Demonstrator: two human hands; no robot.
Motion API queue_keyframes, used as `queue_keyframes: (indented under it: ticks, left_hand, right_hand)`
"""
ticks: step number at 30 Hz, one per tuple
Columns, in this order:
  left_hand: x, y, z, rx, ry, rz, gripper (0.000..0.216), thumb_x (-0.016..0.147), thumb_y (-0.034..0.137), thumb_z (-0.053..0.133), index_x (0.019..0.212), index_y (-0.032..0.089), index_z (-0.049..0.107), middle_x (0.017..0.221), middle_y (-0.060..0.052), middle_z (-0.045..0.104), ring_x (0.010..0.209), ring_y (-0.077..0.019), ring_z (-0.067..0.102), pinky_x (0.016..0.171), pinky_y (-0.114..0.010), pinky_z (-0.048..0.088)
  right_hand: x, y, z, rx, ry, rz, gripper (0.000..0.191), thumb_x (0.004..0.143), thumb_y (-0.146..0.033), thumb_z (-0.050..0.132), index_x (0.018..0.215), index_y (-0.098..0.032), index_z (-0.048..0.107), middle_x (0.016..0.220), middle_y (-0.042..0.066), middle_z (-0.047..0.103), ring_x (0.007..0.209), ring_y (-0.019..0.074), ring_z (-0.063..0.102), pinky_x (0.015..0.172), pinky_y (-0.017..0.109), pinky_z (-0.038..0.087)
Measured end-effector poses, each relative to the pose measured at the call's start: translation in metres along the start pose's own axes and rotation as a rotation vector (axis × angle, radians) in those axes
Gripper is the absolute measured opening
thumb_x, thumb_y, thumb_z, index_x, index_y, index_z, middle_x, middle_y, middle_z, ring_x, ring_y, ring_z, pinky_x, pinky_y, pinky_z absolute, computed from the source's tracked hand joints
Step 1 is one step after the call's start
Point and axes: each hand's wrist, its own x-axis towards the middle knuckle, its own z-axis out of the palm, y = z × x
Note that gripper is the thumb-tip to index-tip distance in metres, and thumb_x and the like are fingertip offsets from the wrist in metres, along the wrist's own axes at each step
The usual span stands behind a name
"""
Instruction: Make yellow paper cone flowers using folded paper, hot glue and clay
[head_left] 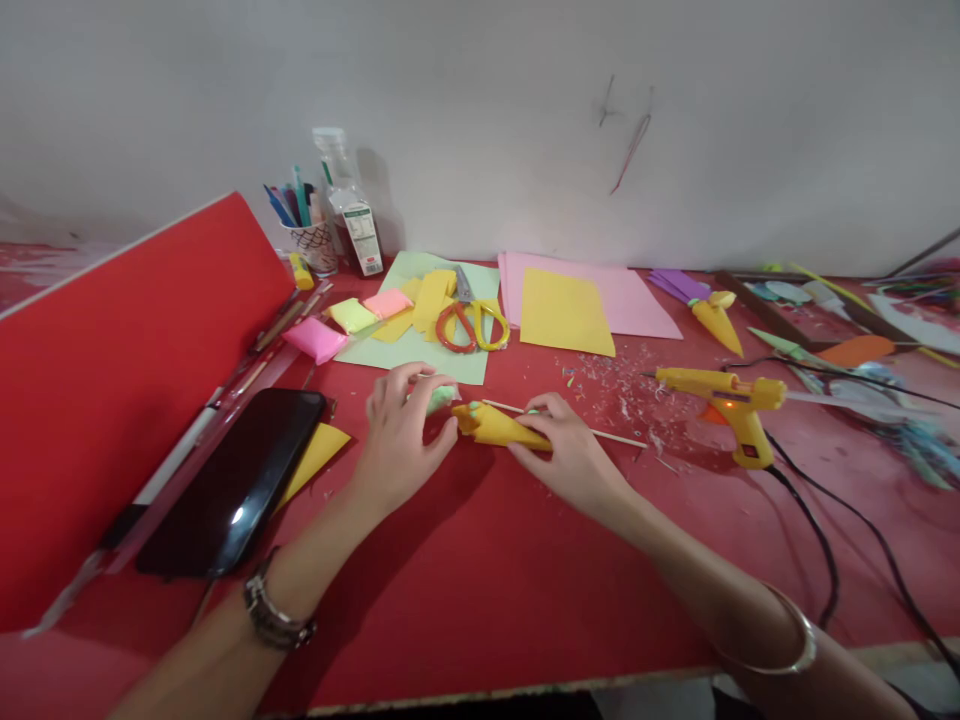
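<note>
My right hand (566,450) grips a rolled yellow paper cone (495,426) lying sideways on the red table, its ruffled wide end facing left. A bit of green shows beneath the right fingers. My left hand (405,425) curves at that ruffled end with thumb and fingers apart, holding nothing visible. Just behind its fingers lies a small packet of pale green material (442,397), partly hidden by them. Behind the cone a thin wooden stick (619,438) rests on the table, partly covered by the right hand.
A yellow glue gun (739,400) with a lit orange light lies right, its cord trailing. Scissors (472,325), coloured paper (568,310) and bright packets (319,340) lie behind. A black phone (236,480) is left. A finished-looking yellow cone with purple strips (716,322) sits back right.
</note>
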Motion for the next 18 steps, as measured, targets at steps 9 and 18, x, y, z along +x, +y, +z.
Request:
queue_keyframes:
  ticks: [9,18]
  left_hand:
    - [-0.002,0.005,-0.007,-0.185,0.174,0.077,0.024,0.077,0.021,0.043,0.101,0.016,0.042,0.095,-0.008,0.051,0.088,-0.0189,0.046,0.080,-0.033,0.040]
    - [-0.004,0.010,-0.007,-0.436,-0.009,0.000,0.009,0.075,0.025,0.046,0.080,0.018,0.050,0.074,-0.001,0.055,0.066,-0.0132,0.051,0.063,-0.026,0.044]
  right_hand:
    - [0.007,0.003,-0.012,0.296,0.019,0.200,0.018,0.075,-0.029,0.049,0.072,-0.016,0.061,0.080,0.005,0.055,0.074,0.0154,0.054,0.070,0.030,0.042]
    - [0.007,-0.002,-0.015,1.205,-0.037,0.470,0.022,0.061,-0.037,0.065,0.068,-0.016,0.065,0.066,0.000,0.059,0.066,0.0089,0.053,0.072,0.024,0.042]
